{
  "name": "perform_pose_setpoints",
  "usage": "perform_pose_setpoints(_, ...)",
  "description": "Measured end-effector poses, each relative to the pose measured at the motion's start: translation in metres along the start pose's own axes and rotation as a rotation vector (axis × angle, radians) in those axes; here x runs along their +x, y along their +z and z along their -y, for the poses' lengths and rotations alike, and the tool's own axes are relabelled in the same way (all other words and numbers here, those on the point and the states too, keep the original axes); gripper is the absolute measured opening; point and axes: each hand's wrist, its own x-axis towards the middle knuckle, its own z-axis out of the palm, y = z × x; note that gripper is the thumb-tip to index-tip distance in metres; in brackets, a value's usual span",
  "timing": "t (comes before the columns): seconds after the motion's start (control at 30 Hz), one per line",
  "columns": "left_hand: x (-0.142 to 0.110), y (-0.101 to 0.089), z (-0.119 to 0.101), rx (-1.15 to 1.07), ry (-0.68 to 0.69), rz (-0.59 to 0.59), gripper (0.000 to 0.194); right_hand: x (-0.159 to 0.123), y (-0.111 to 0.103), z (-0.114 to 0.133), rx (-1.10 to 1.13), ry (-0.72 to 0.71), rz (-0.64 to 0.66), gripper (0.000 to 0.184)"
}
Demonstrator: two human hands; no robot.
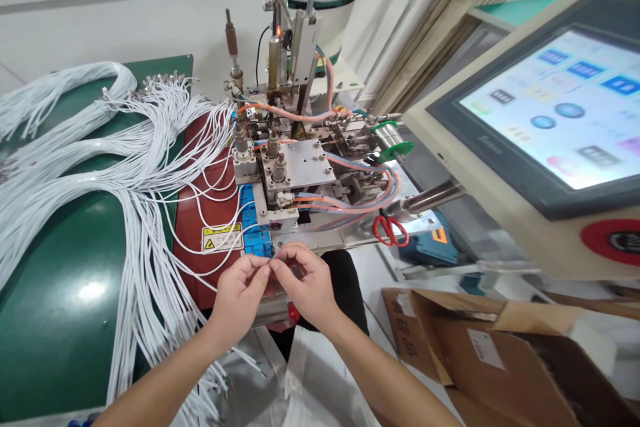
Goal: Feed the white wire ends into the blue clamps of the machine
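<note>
My left hand (243, 290) is closed in a pinch in front of the blue fixture blocks (256, 235). A white cable (203, 283) from the bundle runs into this hand and disappears behind its fingers. Fingertip to fingertip with it, my right hand (305, 280) is also pinched shut; whatever lies between its fingers is too small and covered to make out. Other white cables (205, 205) curve across the red plate (193, 227), their ends set in the row of blue blocks. Just beyond my hands stands the metal machine (300, 163) with pneumatic cylinders and orange and blue hoses.
Thick bundles of white cables (145, 227) drape over the green table (60, 300) at left. A tilted touch screen (560, 100) juts in at right, above open cardboard boxes (500, 347). Red-handled scissors (390, 231) and a wire spool (391, 141) are on the machine's right side.
</note>
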Motion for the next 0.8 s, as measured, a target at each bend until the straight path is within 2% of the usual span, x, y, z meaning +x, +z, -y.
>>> perform_pose_setpoints(0.13,-0.001,-0.004,-0.003,0.087,0.022,0.039,0.017,0.007,-0.012,0.004,-0.046,-0.007,0.120,0.011)
perform_pose_setpoints(0.3,-0.003,-0.007,-0.011,0.257,0.048,0.057,0.015,0.014,-0.025,0.013,-0.194,-0.159,0.279,0.011)
perform_pose_setpoints(0.37,-0.003,-0.005,-0.014,0.261,0.042,0.015,0.014,0.013,-0.022,0.014,-0.204,-0.195,0.231,0.011)
perform_pose_setpoints(0.47,-0.003,0.000,-0.013,0.134,0.008,-0.070,0.016,0.008,-0.011,0.012,-0.154,-0.161,0.038,0.015)
perform_pose_setpoints(0.53,-0.003,0.002,-0.011,0.080,0.007,-0.100,0.017,0.006,-0.005,0.011,-0.116,-0.154,-0.014,0.015)
perform_pose_setpoints(0.63,-0.003,0.000,-0.008,0.089,0.021,-0.094,0.017,0.007,-0.005,0.011,-0.104,-0.165,0.042,0.013)
perform_pose_setpoints(0.8,-0.002,-0.003,-0.010,0.132,0.018,-0.055,0.015,0.015,-0.014,0.010,-0.100,-0.061,0.160,0.012)
